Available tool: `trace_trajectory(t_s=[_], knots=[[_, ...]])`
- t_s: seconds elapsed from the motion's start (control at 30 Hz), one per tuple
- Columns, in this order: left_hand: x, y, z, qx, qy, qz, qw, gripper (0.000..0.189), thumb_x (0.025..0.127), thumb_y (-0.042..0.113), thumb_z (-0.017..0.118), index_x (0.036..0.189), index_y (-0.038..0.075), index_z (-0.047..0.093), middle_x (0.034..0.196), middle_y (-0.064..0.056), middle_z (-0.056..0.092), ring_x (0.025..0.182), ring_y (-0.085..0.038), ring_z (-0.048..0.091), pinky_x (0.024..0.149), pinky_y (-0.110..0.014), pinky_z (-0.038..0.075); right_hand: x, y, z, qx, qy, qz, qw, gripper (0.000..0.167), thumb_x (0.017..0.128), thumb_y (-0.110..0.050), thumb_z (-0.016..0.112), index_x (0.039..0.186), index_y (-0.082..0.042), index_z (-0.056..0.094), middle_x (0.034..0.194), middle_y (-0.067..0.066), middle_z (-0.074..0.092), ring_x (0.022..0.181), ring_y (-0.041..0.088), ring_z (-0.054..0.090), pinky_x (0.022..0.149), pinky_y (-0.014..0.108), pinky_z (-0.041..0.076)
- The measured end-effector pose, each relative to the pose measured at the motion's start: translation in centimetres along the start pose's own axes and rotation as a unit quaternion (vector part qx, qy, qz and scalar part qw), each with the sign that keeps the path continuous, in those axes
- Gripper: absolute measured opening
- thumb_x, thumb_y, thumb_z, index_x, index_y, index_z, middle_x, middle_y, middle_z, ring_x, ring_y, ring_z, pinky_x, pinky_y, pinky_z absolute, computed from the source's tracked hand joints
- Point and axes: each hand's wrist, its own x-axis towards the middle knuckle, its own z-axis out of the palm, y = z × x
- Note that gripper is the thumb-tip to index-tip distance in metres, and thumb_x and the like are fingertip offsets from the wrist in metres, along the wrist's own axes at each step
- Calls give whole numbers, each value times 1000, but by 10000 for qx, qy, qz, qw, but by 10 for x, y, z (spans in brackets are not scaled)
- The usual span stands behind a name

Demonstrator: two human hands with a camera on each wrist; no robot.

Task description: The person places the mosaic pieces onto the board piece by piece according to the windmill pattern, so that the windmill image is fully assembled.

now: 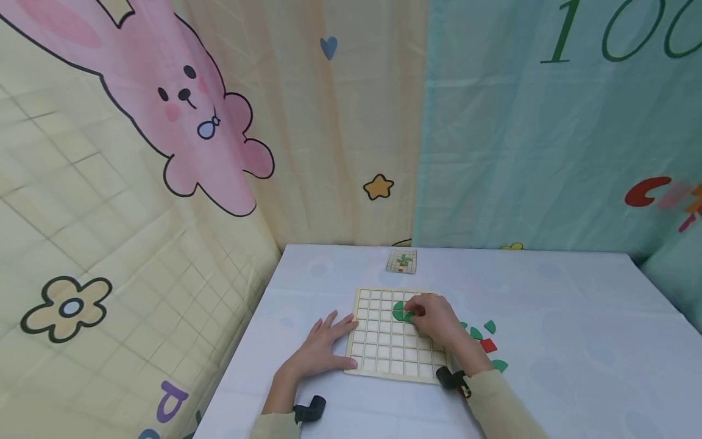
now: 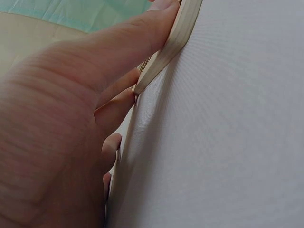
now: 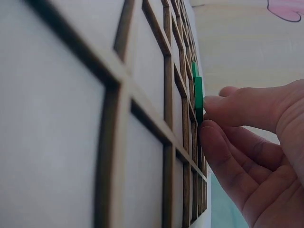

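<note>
A wooden grid board (image 1: 384, 374) lies on the white-covered table. My left hand (image 1: 320, 350) spreads its fingers beside the board's left edge, with the thumb and fingertips touching the rim; the left wrist view shows the thumb along the wooden edge (image 2: 166, 54). Over the upper right part of the grid, my right hand (image 1: 436, 317) pinches a green piece (image 3: 198, 97) between thumb and fingers at the grid's surface. Rounded green pieces (image 1: 398, 310) sit together in the grid cells just left of those fingertips. The right hand partly hides them.
Right of the board lie several loose green pieces (image 1: 490, 327) and a red square piece (image 1: 488, 346), some partly behind the right forearm. A small card (image 1: 402, 261) with a printed grid pattern lies behind the board. Printed curtains (image 1: 351, 122) hang beyond the table.
</note>
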Motion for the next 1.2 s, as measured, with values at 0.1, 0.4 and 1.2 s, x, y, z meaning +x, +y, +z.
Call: trace_trajectory(t_s=[0.1,0.4,1.2], knots=[[1,0,-1,-12,40,50,10000,92,75,69,75,152,29,47,162,12,31,154,-28,7,121,-55,4,1,-1,-1,12,-58,54,10000,20,85,0,76,97,-16,77,90,-5,67,78,12,57,70,34,53],[0,1,0,-57,76,55,9999,92,74,68,76,152,27,48,161,9,33,154,-31,9,121,-57,4,1,-2,0,-193,-42,70,9998,23,82,4,76,93,-16,77,88,-4,67,76,11,56,70,33,52],[0,-1,1,-115,117,135,9998,91,75,68,76,152,28,48,161,11,33,154,-30,9,121,-57,4,-9,-4,-18,200,45,255,9995,20,88,-3,73,106,-12,75,100,0,69,87,16,60,71,34,53]])
